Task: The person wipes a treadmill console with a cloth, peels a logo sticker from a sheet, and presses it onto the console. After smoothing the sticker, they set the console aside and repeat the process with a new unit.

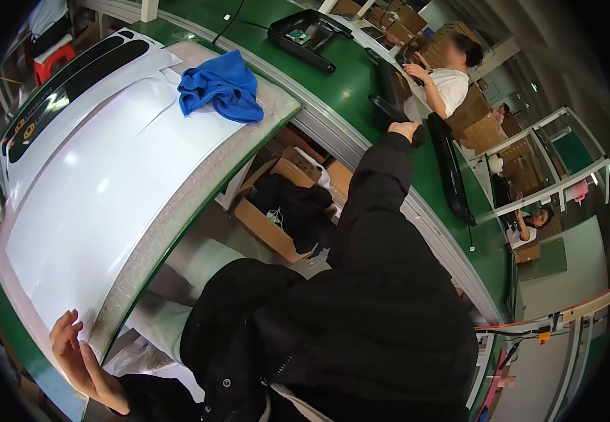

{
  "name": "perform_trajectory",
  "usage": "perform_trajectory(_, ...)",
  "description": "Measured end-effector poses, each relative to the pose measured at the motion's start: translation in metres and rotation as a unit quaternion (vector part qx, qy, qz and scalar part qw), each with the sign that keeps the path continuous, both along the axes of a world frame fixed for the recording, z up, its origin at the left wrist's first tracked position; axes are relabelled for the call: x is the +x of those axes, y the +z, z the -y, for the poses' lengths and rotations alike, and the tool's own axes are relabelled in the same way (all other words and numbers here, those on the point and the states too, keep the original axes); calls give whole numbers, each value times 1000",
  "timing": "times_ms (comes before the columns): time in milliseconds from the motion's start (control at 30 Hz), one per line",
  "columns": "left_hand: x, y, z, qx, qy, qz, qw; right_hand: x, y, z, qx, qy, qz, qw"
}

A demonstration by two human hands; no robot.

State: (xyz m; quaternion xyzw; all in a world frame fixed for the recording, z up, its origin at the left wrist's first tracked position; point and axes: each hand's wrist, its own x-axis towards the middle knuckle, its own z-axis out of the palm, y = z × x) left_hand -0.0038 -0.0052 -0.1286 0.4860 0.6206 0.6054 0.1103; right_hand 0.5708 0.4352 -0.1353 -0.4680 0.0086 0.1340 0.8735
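My left hand (83,362) is held up at the near corner of the padded table, fingers apart, with nothing in it. Close to it lies a large glossy white sheet (115,190) on a bubble-wrap layer (161,214). My right arm reaches across to the green conveyor, and my right hand (403,130) is closed at the near end of a black plastic housing (392,88). Its fingertips are partly hidden. A crumpled blue cloth (224,88) rests on the far end of the white sheet.
Another black housing (449,169) and an open one with a green circuit board (308,39) lie on the green conveyor (351,77). A metal rail edges it. Below stands a cardboard box (266,228) holding black items. A person (449,84) works opposite; another (526,228) is farther along.
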Motion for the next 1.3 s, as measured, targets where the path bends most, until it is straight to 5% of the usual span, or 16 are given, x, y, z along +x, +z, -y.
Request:
perform_trajectory(167,1,0,-4,-19,-20,-5,1000,12,0,23,-114,319,8,941)
perform_trajectory(267,4,3,-5,-39,-20,-9,999,13,43,82,-330,578,167,727)
perform_trajectory(367,6,3,-3,-48,-15,-8,999,91,53,112,-347,312,410,784)
perform_trajectory(400,7,2,-1,-49,-14,-8,999,148,45,114,-424,144,495,745)
perform_trajectory(433,8,1,-1,-49,-6,2,999,154,57,138,-617,-38,527,583)
perform_trajectory(467,11,-1,-2,-48,3,13,999,185,49,148,-697,-122,449,545)
perform_trajectory(500,13,-2,-3,-46,12,24,999,206,39,166,-749,-172,439,465)
perform_trajectory(600,14,-6,-6,-38,17,50,998,239,18,215,-803,-40,441,399)
perform_trajectory(667,18,-6,-12,-29,17,69,997,239,10,232,-771,-75,501,386)
perform_trajectory(767,20,-3,-14,-21,7,75,997,248,6,232,-654,-131,614,422)
perform_trajectory(933,21,3,-6,-24,-12,64,998,141,104,229,-596,-317,569,469)
perform_trajectory(1067,22,2,-5,-11,-6,84,996,69,180,284,-560,-311,512,573)
perform_trajectory(1133,22,-2,-7,-3,-13,115,993,60,190,304,-448,-340,570,599)
perform_trajectory(1233,25,1,-16,12,-25,114,993,8,206,318,-150,-60,520,839)
perform_trajectory(1300,21,1,-16,35,-62,106,992,-1,213,314,-85,19,516,852)
